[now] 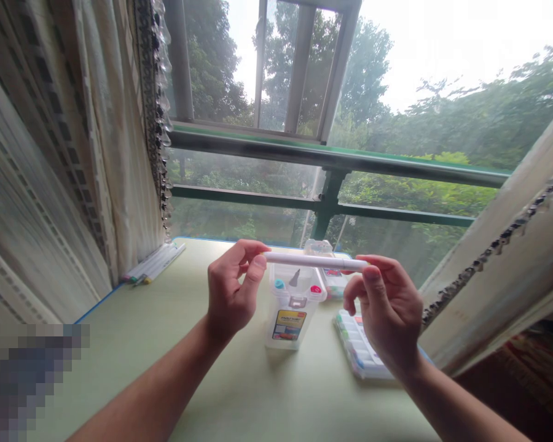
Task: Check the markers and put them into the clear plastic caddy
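The white pen (pixel 311 261) is held clear of the table (pixel 166 350), nearly level, its long axis running from left to right. The left hand (pixel 234 287) pinches its left end between thumb and fingers. The right hand (pixel 391 307) pinches its right end in the same manner, the lower fingers curled inward. The pen body between the two grips is exposed.

In this view the pen crosses the far side of the open top of a clear container (pixel 282 341), which stands upright on the table between the hands. The container bears a yellow and dark label (pixel 289 324) on its near face. A teal piece (pixel 279 284), a grey pointed piece (pixel 295 278) and a red piece (pixel 316 289) show at its top.

A second clear container (pixel 337 290) is located beyond it, to the right. A flat case (pixel 364 362) with green and blue parts lies to the near right, partly hidden by the right hand. A group of pens (pixel 159 264) lies at the far left edge of the table, beside the left curtain (pixel 115 123). Beyond the far edge are a green railing (pixel 332 195) and trees (pixel 368 73)
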A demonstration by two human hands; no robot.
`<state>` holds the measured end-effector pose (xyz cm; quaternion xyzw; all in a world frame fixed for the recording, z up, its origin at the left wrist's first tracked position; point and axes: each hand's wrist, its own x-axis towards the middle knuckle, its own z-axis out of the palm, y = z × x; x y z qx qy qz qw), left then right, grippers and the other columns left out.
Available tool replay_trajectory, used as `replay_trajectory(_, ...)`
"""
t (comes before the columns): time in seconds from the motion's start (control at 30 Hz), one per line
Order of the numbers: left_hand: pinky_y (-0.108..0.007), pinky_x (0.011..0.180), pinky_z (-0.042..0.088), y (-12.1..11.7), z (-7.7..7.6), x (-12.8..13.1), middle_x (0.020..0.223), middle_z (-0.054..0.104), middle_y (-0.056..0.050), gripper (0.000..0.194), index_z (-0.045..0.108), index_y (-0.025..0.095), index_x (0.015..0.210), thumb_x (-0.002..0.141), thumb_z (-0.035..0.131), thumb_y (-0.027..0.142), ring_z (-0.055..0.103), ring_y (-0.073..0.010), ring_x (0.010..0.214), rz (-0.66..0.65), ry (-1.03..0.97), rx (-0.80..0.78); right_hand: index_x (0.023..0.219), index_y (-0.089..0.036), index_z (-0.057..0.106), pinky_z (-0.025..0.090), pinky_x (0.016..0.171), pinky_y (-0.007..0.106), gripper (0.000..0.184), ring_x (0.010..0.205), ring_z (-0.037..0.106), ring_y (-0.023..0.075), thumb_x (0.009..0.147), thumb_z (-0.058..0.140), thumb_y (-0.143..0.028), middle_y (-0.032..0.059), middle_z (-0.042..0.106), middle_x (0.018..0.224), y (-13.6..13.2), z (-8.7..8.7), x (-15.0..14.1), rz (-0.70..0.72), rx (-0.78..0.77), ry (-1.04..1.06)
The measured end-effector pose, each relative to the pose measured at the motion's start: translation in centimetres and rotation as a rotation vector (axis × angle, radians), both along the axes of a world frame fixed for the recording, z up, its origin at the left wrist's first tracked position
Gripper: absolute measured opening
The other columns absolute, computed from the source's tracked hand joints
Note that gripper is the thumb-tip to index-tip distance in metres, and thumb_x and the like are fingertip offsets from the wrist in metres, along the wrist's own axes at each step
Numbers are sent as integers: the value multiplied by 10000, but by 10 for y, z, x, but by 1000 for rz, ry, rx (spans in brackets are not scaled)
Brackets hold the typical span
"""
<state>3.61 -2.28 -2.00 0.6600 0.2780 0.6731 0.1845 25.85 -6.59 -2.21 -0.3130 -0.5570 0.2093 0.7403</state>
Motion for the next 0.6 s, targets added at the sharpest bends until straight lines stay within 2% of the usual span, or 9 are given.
replay_trajectory(0.1, -218, 515, 441, 0, 0, 0, 776, 676, -18, 191, 705, 188, 1005, 998, 576, 329, 573, -110, 594, -3, 0, -2, 1077, -195, 696, 429, 370, 196, 158, 396, 578, 103, 995, 678, -329, -49, 641, 567, 0, 1, -1, 3, 0, -1)
replay_trajectory(0.23, -210, 512, 429, -1, 1, 0, 758, 662, -12, 167, 700, 182, 1005, 991, 574, 290, 573, -108, 602, -21, -1, 0, 1076, -193, 704, 434, 349, 201, 155, 404, 589, 92, 985, 689, -317, -5, 722, 734, 0, 2, -1, -10, 8, 9)
replay_trajectory(0.4, -201, 521, 426, 0, 0, 0, 756, 654, 0, 142, 699, 189, 1012, 994, 580, 264, 554, -93, 591, -47, -17, 2, 1101, -204, 702, 443, 349, 206, 137, 419, 600, 91, 994, 670, -285, 3, 727, 788, 1, 1, -1, -12, 23, -24)
replay_trajectory(0.5, -198, 530, 430, 1, -1, 1, 740, 647, 5, 143, 697, 192, 981, 1002, 595, 290, 554, -89, 592, -48, -41, 4, 1120, -214, 696, 435, 350, 206, 136, 417, 593, 86, 993, 667, -255, -8, 712, 782, 1, 1, -1, -28, 36, -53)
replay_trajectory(0.6, -197, 524, 426, 1, -1, 2, 749, 655, 0, 157, 692, 187, 952, 997, 615, 317, 544, -84, 582, -34, -54, 2, 1122, -223, 690, 429, 365, 203, 129, 410, 578, 88, 998, 655, -234, -49, 649, 670, 1, 1, -1, -32, 46, -68)
